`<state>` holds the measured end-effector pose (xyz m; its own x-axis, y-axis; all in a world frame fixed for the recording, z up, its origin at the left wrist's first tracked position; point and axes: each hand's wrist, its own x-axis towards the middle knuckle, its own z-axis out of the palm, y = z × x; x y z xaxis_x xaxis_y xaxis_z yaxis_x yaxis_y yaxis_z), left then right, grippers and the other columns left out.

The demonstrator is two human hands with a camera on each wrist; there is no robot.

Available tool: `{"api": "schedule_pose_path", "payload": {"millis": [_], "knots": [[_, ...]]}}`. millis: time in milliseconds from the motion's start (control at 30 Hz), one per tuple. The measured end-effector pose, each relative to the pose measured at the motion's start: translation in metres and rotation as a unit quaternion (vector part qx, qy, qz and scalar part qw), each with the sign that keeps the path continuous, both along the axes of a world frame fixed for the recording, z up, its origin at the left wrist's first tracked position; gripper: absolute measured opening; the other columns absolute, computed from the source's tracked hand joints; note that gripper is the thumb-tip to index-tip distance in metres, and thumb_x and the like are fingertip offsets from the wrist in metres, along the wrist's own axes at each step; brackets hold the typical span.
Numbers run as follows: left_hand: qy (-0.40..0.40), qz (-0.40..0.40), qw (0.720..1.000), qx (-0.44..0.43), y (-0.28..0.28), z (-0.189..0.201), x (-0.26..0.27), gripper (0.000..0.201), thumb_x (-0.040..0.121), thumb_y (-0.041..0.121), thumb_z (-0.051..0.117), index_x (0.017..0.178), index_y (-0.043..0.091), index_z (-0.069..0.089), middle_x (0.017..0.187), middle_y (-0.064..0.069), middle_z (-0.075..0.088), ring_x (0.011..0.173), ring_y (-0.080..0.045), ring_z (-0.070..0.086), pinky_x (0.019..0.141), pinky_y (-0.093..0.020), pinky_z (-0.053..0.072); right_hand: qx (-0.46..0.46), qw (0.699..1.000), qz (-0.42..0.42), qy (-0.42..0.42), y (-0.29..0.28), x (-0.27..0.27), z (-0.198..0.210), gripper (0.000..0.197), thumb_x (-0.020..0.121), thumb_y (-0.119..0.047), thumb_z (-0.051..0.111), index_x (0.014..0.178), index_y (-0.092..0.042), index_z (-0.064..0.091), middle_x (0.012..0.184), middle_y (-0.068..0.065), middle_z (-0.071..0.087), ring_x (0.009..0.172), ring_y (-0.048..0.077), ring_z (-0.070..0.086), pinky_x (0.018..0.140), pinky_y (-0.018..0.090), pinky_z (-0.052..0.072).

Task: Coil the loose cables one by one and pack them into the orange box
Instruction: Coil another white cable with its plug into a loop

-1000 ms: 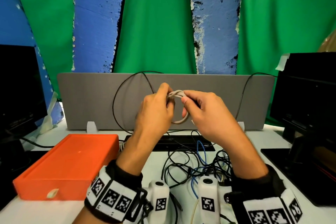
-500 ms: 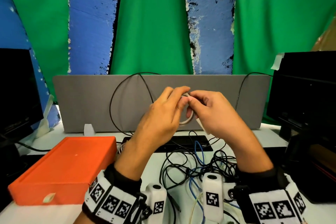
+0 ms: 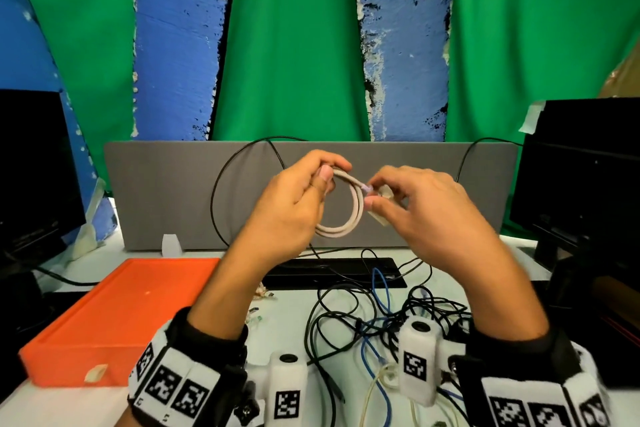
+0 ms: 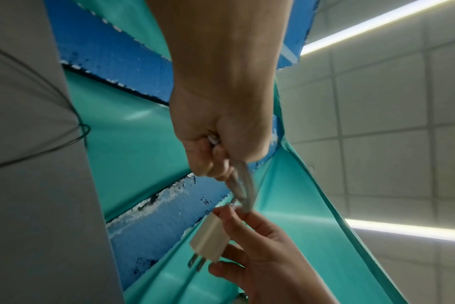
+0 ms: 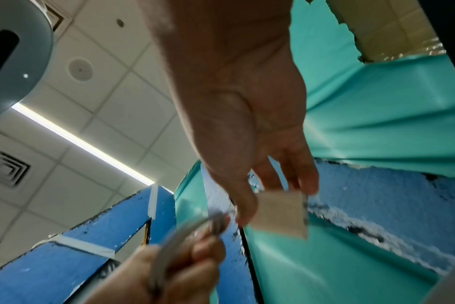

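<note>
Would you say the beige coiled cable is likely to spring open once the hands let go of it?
Probably somewhat: the beige cable keeps round loops only where the left hand pinches them. The plug block at the right hand looks heavier and may drag that end loose.

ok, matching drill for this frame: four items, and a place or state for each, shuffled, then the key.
1. beige coil
2. plug block
3. orange box
4. loose cables

A. on the desk, left
B. tangled on the desk, under the wrists
C. pinched by left hand
D. held by right hand

Pairs: 1-C, 2-D, 3-A, 4-B
</note>
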<state>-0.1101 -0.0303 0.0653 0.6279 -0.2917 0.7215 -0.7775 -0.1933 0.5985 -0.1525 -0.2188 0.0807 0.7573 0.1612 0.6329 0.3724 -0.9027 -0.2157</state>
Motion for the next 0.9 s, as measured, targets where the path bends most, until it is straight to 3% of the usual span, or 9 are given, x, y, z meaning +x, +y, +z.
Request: {"api": "schedule_pose_path", "payload": {"millis": [67, 133, 200, 267, 400, 467, 567, 700, 900], "knots": [[0.057, -0.057, 0.994, -0.079, -0.004, 0.003, -0.003, 0.027, 0.107, 0.019, 0.037, 0.113, 0.014, 0.062, 0.066, -0.002, 0.040, 0.048, -0.013, 0.028, 0.042, -0.025, 0.023, 0.040, 0.995, -0.005, -0.090, 0.007, 0.006, -0.004, 0.016, 0.096, -0.045, 0.060, 0.103, -0.032, 0.065, 0.090, -0.013, 0.061, 0.086, 0.014, 0.051, 0.070, 0.032, 0.031], [0.049, -0.058, 0.991, -0.108, -0.008, 0.004, -0.006, 0.027, 0.107, 0.017, 0.036, 0.111, 0.013, 0.063, 0.068, -0.005, 0.040, 0.049, -0.015, 0.028, 0.042, -0.024, 0.023, 0.149, 0.979, 0.050, -0.130, 0.015, 0.013, -0.010, 0.012, 0.095, -0.040, 0.064, 0.098, -0.030, 0.069, 0.085, -0.012, 0.069, 0.078, 0.015, 0.060, 0.069, 0.035, 0.046], [0.005, -0.035, 0.994, -0.107, -0.010, 0.004, -0.008, 0.026, 0.107, 0.018, 0.037, 0.112, 0.016, 0.062, 0.072, -0.008, 0.042, 0.052, -0.019, 0.030, 0.044, -0.031, 0.025, 0.288, 0.946, 0.122, -0.091, 0.025, 0.019, -0.014, 0.009, 0.095, -0.035, 0.066, 0.094, -0.028, 0.072, 0.081, -0.011, 0.073, 0.076, 0.015, 0.067, 0.072, 0.041, 0.056], [-0.040, 0.003, 0.995, -0.089, -0.008, 0.003, -0.007, 0.026, 0.107, 0.022, 0.036, 0.115, 0.019, 0.061, 0.075, -0.003, 0.049, 0.055, -0.014, 0.037, 0.048, -0.030, 0.029, 0.384, 0.907, 0.170, -0.034, 0.034, 0.020, -0.015, 0.009, 0.095, -0.029, 0.067, 0.092, -0.026, 0.074, 0.081, -0.008, 0.075, 0.076, 0.013, 0.069, 0.073, 0.043, 0.060], [-0.116, 0.077, 0.990, -0.029, -0.001, 0.003, -0.009, 0.026, 0.107, 0.019, 0.037, 0.120, 0.018, 0.059, 0.089, 0.012, 0.059, 0.071, 0.001, 0.052, 0.064, -0.017, 0.039, 0.516, 0.815, 0.253, 0.070, 0.046, 0.015, -0.013, 0.010, 0.096, -0.017, 0.064, 0.096, -0.015, 0.075, 0.082, 0.002, 0.074, 0.070, 0.013, 0.067, 0.062, 0.030, 0.058], [-0.139, 0.087, 0.986, -0.002, 0.002, 0.005, -0.010, 0.027, 0.106, 0.013, 0.038, 0.125, 0.015, 0.058, 0.107, 0.008, 0.062, 0.095, -0.002, 0.059, 0.081, -0.021, 0.047, 0.559, 0.772, 0.279, 0.119, 0.048, 0.014, -0.013, 0.011, 0.096, -0.016, 0.062, 0.092, -0.015, 0.073, 0.075, 0.001, 0.072, 0.064, 0.014, 0.066, 0.059, 0.028, 0.055], [-0.118, 0.070, 0.990, 0.033, 0.004, 0.006, -0.009, 0.035, 0.105, 0.010, 0.038, 0.136, 0.014, 0.053, 0.123, 0.002, 0.056, 0.118, -0.008, 0.053, 0.100, -0.020, 0.042, 0.606, 0.716, 0.302, 0.172, 0.049, 0.015, -0.014, 0.015, 0.098, -0.014, 0.058, 0.090, -0.015, 0.071, 0.070, 0.001, 0.069, 0.058, 0.012, 0.063, 0.059, 0.029, 0.050], [-0.048, -0.004, 0.998, 0.050, 0.008, 0.006, -0.010, 0.046, 0.105, 0.005, 0.037, 0.149, 0.018, 0.040, 0.129, 0.004, 0.051, 0.125, -0.005, 0.048, 0.107, -0.019, 0.037, 0.644, 0.671, 0.309, 0.197, 0.046, 0.019, -0.013, 0.017, 0.099, -0.011, 0.054, 0.106, -0.009, 0.070, 0.083, 0.006, 0.071, 0.067, 0.013, 0.066, 0.068, 0.032, 0.054], [0.007, -0.056, 0.995, 0.083, 0.014, 0.011, -0.014, 0.058, 0.102, -0.004, 0.038, 0.152, 0.025, 0.033, 0.142, 0.007, 0.047, 0.134, 0.001, 0.041, 0.112, -0.017, 0.030, 0.675, 0.627, 0.314, 0.227, 0.037, 0.021, -0.009, 0.017, 0.099, -0.019, 0.057, 0.104, -0.010, 0.071, 0.087, 0.007, 0.072, 0.074, 0.015, 0.066, 0.067, 0.029, 0.058]]}}
